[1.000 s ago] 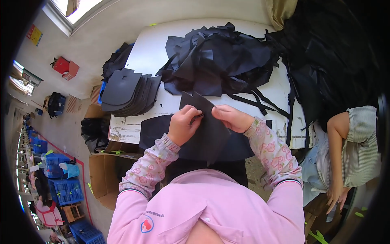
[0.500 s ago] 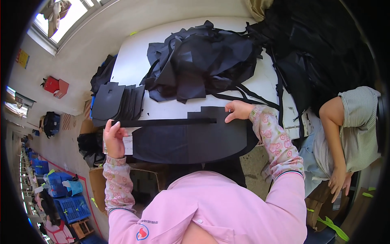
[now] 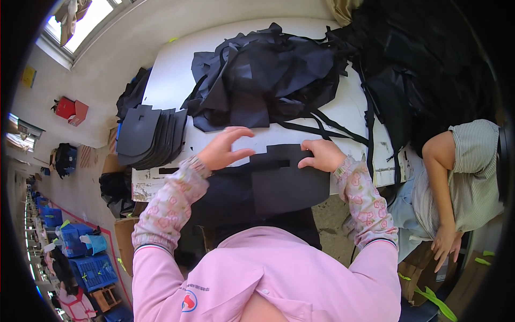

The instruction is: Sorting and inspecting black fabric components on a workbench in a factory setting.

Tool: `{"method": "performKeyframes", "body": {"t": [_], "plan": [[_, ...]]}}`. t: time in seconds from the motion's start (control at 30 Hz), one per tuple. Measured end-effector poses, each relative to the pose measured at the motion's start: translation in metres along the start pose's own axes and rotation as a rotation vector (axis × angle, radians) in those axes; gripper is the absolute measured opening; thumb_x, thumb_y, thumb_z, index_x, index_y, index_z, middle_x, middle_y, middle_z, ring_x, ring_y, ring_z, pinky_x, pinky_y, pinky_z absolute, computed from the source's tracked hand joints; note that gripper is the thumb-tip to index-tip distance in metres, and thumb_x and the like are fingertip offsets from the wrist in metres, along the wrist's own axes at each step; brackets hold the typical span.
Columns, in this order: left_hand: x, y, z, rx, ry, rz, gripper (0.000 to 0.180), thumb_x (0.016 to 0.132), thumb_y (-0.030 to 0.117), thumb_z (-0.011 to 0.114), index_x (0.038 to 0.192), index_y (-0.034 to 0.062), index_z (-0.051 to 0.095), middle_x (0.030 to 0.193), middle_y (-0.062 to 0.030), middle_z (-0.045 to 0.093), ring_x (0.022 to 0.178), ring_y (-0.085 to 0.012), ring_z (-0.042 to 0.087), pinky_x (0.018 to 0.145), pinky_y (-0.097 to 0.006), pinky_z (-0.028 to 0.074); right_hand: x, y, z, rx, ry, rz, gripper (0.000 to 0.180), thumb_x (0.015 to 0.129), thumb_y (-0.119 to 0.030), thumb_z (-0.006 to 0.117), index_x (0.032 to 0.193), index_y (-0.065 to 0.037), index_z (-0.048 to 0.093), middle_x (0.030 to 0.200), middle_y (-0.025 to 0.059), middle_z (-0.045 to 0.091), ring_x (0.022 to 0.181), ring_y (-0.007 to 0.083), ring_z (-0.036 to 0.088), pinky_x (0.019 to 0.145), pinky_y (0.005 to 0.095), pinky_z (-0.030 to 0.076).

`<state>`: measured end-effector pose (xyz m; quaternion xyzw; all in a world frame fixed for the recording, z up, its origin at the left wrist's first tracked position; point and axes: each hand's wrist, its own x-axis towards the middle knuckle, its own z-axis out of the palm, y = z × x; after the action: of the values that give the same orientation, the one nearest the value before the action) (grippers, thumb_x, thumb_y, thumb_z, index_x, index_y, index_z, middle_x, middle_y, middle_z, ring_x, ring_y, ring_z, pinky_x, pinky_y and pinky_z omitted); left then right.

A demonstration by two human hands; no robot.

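A black panel [image 3: 292, 185] with a stepped top edge and a narrow slot hangs over the table's near edge, above my lap. My right hand [image 3: 326, 155] pinches its upper right corner between thumb and fingers. Its left part is a darker black fabric piece [image 3: 222, 196]. Just above the panel's upper left corner is my left hand [image 3: 228, 148], thumb and fingers apart, holding nothing. A short length of black strap [image 3: 169, 170] shows on the table left of my left wrist; my forearm hides where it leads.
A stack of black panels [image 3: 142, 137] stands at the table's left. Crumpled black fabric [image 3: 273, 75] fills the back, with loose straps [image 3: 343, 129] trailing right. A co-worker's arm [image 3: 444, 198] is at the right. Blue crates [image 3: 94, 271] stand on the floor at far left.
My left hand has let go of the strap's left end and moved right, close to the panel's top edge. My right hand still grips the panel, a little lower.
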<state>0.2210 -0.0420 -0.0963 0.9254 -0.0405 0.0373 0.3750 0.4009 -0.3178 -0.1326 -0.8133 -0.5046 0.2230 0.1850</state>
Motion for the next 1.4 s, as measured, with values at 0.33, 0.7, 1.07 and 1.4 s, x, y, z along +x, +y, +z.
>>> {"method": "performKeyframes", "body": {"t": [0.33,0.7,1.07,1.4], "plan": [[0.072,-0.008,0.061,-0.475,-0.755,-0.270,0.051,0.079,0.004,0.078,0.125,0.0003,0.057,0.112,-0.0057,0.067,0.098,-0.0131,0.062,0.089,-0.029,0.050,-0.018,-0.027,-0.004,-0.106,0.214,-0.108,0.038,0.073,-0.038,0.081,0.094,-0.011,0.065,0.078,0.0112,0.068,0.074,0.0352,0.063,0.072,0.0414,0.048],[0.067,-0.002,0.071,-0.666,-0.730,-0.260,0.065,0.078,-0.001,0.075,0.138,0.0007,0.050,0.112,-0.0056,0.068,0.100,-0.0126,0.063,0.092,-0.029,0.050,-0.028,-0.033,0.001,-0.155,0.252,-0.060,0.033,0.074,-0.033,0.080,0.091,-0.009,0.064,0.072,0.0105,0.067,0.071,0.0320,0.065,0.073,0.0407,0.044],[0.073,0.008,0.066,-0.508,-0.665,-0.053,0.075,0.075,-0.005,0.073,0.141,0.0064,0.040,0.125,-0.0099,0.059,0.110,-0.0177,0.058,0.097,-0.033,0.046,-0.020,-0.021,-0.015,-0.077,0.180,-0.128,0.059,0.068,-0.027,0.086,0.115,-0.005,0.057,0.116,0.0154,0.063,0.103,0.0324,0.063,0.084,0.0438,0.047],[0.029,-0.007,0.054,-0.484,-0.676,-0.249,0.081,0.071,0.017,0.087,0.135,0.0000,0.042,0.112,-0.0120,0.064,0.104,-0.0224,0.062,0.092,-0.035,0.049,0.016,0.008,-0.022,0.546,-0.616,-0.088,0.043,0.078,-0.021,0.080,0.109,0.001,0.061,0.078,0.0088,0.062,0.079,0.0176,0.060,0.074,0.0327,0.048]]}}
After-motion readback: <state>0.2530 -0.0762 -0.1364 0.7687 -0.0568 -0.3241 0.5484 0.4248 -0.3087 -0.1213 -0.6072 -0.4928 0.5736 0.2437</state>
